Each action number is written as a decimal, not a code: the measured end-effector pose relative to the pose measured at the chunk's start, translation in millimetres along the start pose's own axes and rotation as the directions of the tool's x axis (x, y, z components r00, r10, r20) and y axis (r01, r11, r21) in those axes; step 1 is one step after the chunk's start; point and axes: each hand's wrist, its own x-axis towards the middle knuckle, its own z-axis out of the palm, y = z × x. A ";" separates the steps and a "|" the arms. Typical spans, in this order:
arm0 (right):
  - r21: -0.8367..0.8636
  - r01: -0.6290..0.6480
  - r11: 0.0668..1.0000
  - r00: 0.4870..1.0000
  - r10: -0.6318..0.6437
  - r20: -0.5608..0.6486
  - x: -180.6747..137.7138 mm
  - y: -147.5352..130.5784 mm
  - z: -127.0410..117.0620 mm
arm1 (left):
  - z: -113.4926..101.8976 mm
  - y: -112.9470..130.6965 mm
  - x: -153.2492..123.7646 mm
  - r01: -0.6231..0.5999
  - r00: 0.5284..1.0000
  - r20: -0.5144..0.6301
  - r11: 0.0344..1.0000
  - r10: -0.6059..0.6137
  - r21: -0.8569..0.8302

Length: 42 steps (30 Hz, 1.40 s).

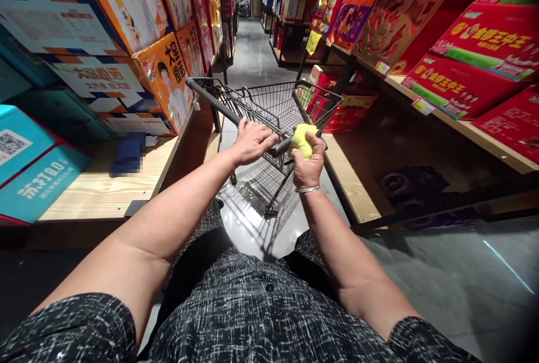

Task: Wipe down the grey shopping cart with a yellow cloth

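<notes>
A black wire shopping cart (269, 93) stands in front of me, turned at an angle in the aisle. My left hand (255, 143) lies over its dark handle (213, 103), with the fingers curled onto the bar near the handle's right part. In my right hand (309, 171) is a bunched yellow cloth (301, 137), pinched between thumb and fingers. The cloth is at the right end of the handle; whether it presses on the bar I cannot tell. The cart's basket shows only its wire mesh.
Stacked orange cartons (158, 71) and a teal box (37, 163) sit on the left wooden shelf. Red boxes (467, 85) fill the right shelf, its edge (475, 127) close to the cart. Beyond the cart, a grey floor aisle (250, 45) runs between shelves.
</notes>
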 end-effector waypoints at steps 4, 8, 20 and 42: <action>-0.020 0.067 0.998 0.990 -0.064 0.126 -14.5 -57.0 -15.6 | -0.1 -11.1 -1.3 0.038 0.999 -0.036 0.999 -0.039 -0.024; -0.074 0.225 0.972 0.923 -0.188 0.337 -20.7 -89.8 -22.2 | -1.1 -20.6 0.6 0.101 0.992 -0.068 0.993 -0.105 -0.062; -0.024 0.222 0.975 0.909 -0.198 0.367 52.1 -26.2 8.9 | -20.5 -40.9 -1.9 0.049 0.999 0.016 0.998 -0.048 -0.050; -0.234 0.412 0.881 0.643 -0.098 0.760 97.9 4.2 10.5 | -12.2 16.7 -7.2 0.109 0.994 -0.016 0.971 -0.108 0.214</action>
